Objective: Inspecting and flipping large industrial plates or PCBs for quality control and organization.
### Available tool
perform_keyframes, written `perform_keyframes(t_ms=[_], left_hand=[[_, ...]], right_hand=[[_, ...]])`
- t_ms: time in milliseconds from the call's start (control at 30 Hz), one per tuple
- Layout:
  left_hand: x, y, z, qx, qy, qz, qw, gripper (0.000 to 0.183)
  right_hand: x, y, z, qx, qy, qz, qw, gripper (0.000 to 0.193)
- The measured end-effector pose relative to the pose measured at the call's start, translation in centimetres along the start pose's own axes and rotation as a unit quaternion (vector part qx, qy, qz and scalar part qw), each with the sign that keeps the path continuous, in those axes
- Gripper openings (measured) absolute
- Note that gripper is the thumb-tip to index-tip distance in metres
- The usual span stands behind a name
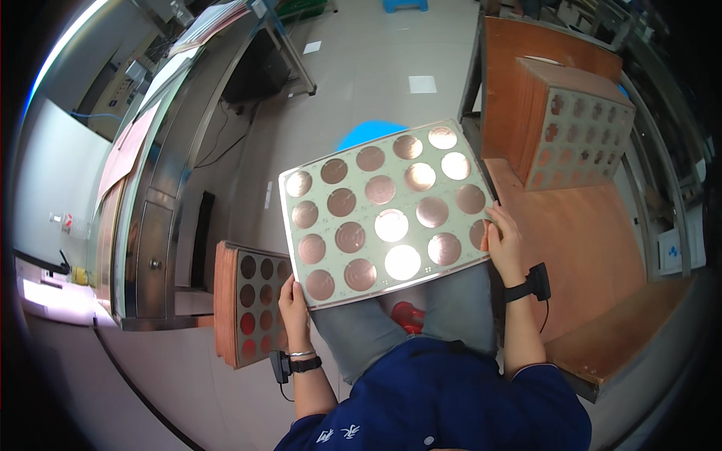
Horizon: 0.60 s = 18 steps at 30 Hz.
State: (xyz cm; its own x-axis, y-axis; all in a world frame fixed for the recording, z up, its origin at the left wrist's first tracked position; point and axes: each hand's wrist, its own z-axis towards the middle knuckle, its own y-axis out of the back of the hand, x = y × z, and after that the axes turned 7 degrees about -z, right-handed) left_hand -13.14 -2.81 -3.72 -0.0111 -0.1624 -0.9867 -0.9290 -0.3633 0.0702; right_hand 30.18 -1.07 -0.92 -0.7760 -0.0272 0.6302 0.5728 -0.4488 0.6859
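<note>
A large pale-green circuit board panel (361,177) with rows of round copper-coloured discs is held over my lap, tilted, with light glaring off several discs. My left hand (294,301) grips its near left corner, the thumb on the upper face and the other fingers mostly hidden. On the right side edge, my right hand (502,239) holds the panel, its fingers over the face beside a disc. Close to my left hand stands a stack of similar panels (228,301), partly hidden by my hand and the held panel.
At the right, another stack of panels (575,135) rests on a brown wooden board (579,240) with raised sides. A metal workbench (154,259) with a drawer runs along the left. Beyond the held panel is something blue (374,131). White paper pieces (422,84) lie on the tiled floor.
</note>
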Motion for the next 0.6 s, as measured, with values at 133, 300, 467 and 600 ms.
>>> perform_keyframes(t_ms=[133, 300, 467, 600], left_hand=[[-1.7, -0.4, -0.5, 0.026, 0.005, 0.026, 0.999, 0.033], [-3.6, -0.9, -0.4, 0.009, 0.054, -0.019, 0.998, 0.03], [-4.8, -0.9, -0.6, 0.014, 0.04, -0.088, 0.995, 0.028], [-7.5, -0.7, -1.9, 0.027, 0.015, -0.177, 0.984, 0.031]], right_hand=[[-0.2, 0.8, 0.3, 0.033, -0.074, 0.117, 0.99, 0.031], [-1.2, 0.6, 0.0, 0.06, -0.161, 0.245, 0.954, 0.031], [-1.7, 0.7, 0.0, 0.074, -0.156, 0.266, 0.948, 0.033], [-2.8, -0.1, -0.2, 0.037, -0.093, 0.198, 0.975, 0.033]])
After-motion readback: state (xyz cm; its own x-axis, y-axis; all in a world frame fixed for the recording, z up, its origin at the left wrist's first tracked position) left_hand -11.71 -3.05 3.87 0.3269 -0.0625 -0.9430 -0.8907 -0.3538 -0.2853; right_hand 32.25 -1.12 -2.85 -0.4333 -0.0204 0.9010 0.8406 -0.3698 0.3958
